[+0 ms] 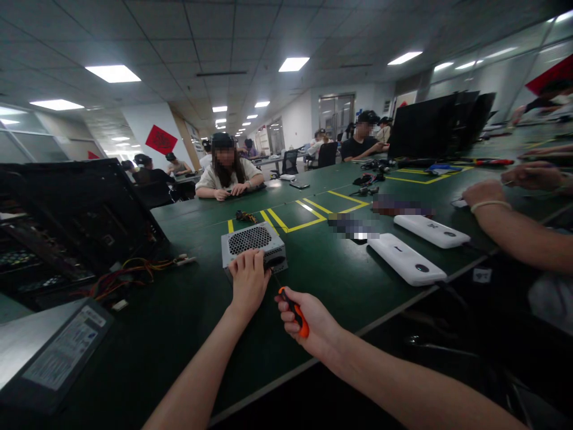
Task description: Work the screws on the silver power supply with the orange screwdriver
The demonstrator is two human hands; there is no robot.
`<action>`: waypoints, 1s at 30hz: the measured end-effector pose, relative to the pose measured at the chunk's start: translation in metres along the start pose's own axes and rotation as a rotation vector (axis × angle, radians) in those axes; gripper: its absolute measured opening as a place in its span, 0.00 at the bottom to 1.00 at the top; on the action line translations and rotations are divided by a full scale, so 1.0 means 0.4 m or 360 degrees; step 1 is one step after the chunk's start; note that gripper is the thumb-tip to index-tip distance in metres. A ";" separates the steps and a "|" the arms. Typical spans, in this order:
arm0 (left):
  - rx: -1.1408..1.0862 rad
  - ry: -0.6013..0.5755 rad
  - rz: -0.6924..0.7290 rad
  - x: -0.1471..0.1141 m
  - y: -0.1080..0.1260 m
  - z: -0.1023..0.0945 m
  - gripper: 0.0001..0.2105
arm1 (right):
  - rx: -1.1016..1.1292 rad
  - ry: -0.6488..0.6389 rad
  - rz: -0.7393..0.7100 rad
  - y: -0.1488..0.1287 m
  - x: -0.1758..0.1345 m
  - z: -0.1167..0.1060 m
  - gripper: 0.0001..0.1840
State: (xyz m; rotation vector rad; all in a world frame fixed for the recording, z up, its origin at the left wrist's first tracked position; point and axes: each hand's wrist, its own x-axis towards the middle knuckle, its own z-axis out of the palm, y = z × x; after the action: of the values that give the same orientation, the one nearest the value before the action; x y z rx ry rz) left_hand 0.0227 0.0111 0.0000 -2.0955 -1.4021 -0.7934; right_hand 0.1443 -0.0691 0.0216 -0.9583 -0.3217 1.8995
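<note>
A grey metal computer power supply [244,240] with a honeycomb vent on top stands on the green table [308,263]. My left hand [249,276] grips its near side, fingers bent over the edge and thumb close to the near right corner. In my right hand [308,319] is a screwdriver [296,313] with an orange and black handle, its shaft pointing up and left toward that corner. Whether the tip touches a screw cannot be made out. A bundle of dark and yellow cables [246,217] lies just behind the power supply.
At left stand an opened black computer case [80,221] with loose coloured wires [138,266] and another labelled power supply [62,346]. White power banks [405,260] lie at right, near a co-worker's hands [486,194]. Another person [230,170] sits across the table.
</note>
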 end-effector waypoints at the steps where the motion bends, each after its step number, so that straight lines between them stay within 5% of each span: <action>1: 0.0001 0.0000 0.0005 0.000 -0.001 0.000 0.18 | 0.0005 0.0001 -0.0003 0.000 -0.001 -0.001 0.15; 10: 0.0005 -0.0003 0.0003 -0.002 -0.006 0.001 0.17 | -0.0064 0.0165 -0.0250 0.020 0.005 0.006 0.08; 15: -0.0055 0.0004 -0.0004 -0.002 -0.011 0.004 0.17 | -0.0066 0.0154 -0.0132 0.011 0.000 -0.002 0.07; 20: -0.0061 0.0016 0.0011 -0.002 -0.015 0.006 0.18 | 0.0022 0.0092 0.0044 0.012 -0.006 0.005 0.16; 30: -0.0042 -0.0007 -0.0024 0.001 -0.008 0.001 0.18 | 0.0085 0.0139 -0.0029 0.011 -0.008 0.008 0.14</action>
State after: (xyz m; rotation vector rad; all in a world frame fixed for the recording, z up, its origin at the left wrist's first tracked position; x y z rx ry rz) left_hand 0.0199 0.0129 0.0003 -2.1102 -1.4183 -0.8178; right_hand 0.1398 -0.0737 0.0226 -0.9963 -0.2262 1.8348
